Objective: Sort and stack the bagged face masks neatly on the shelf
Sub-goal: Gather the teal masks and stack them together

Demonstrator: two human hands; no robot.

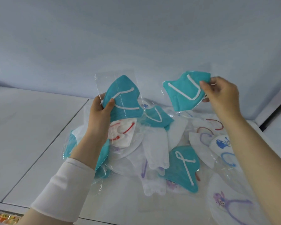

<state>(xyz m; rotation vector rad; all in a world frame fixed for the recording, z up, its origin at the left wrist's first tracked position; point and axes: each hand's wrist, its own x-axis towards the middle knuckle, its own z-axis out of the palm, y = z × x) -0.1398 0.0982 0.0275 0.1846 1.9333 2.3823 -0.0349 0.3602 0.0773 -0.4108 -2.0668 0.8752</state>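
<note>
Soft, even, cool light; faint shadows; wide-angle bending toward edges.

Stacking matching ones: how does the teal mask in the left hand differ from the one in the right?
The left mask points upward; the right mask lies sideways. The left hand grips its mask's left edge; the right hand pinches its mask's upper corner. Both are teal, white-looped, in clear bags.

No text, brand or number can be read on the bagged masks (182, 168); print on the coloured packaging (5, 219) is blurred.
</note>
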